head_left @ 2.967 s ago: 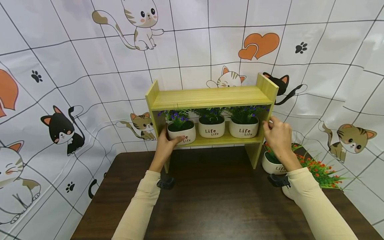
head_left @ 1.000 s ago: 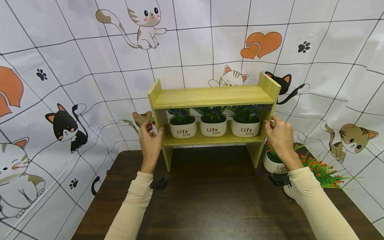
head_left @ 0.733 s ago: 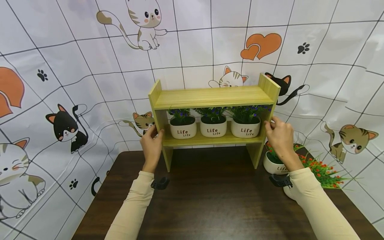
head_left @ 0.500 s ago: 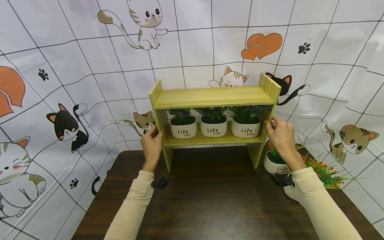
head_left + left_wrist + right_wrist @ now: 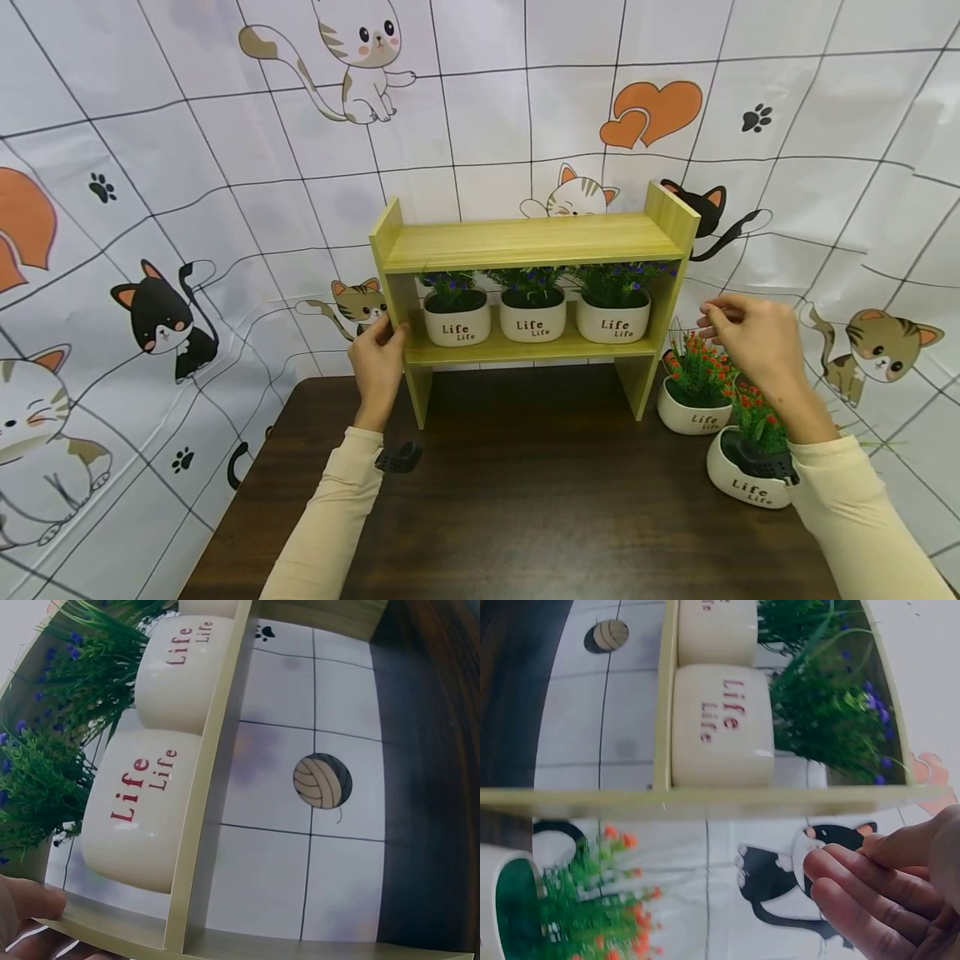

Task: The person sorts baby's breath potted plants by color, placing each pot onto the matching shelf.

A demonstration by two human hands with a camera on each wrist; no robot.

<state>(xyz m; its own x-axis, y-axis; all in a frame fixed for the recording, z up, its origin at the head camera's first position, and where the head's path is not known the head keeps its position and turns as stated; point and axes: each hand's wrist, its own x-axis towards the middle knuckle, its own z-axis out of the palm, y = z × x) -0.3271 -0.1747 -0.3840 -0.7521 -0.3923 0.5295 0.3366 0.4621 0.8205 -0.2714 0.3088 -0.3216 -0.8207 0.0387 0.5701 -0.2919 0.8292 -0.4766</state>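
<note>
The left hand (image 5: 377, 354) grips the left side panel of the shelf (image 5: 525, 242), fingers curled round the panel's front edge at the level of the lower board; in the left wrist view a fingertip (image 5: 26, 900) lies against that edge. The right hand (image 5: 750, 337) hangs in the air off the shelf's right end, apart from it, its fingers bent and drawn together with the thumb tip near the forefinger, holding nothing; in the right wrist view the fingers (image 5: 870, 900) lie side by side, loosely curled.

The shelf stands at the back of the tabletop (image 5: 525, 500), against a cat-print backdrop (image 5: 187, 167). Its top board is bare wood. On the lower board three white pots sit in a row, each marked "Life" and holding green sprigs with blue flowers: the left pot (image 5: 457, 321) is nearest the left hand, then the middle pot (image 5: 532, 318) and the right pot (image 5: 614, 318).

Below the right hand, on the tabletop just right of the shelf, stand two more white pots with red flowers: the far pot (image 5: 688, 412) close by the shelf's leg, the near pot (image 5: 744, 479) in front of it, beside the right sleeve (image 5: 855, 517).
</note>
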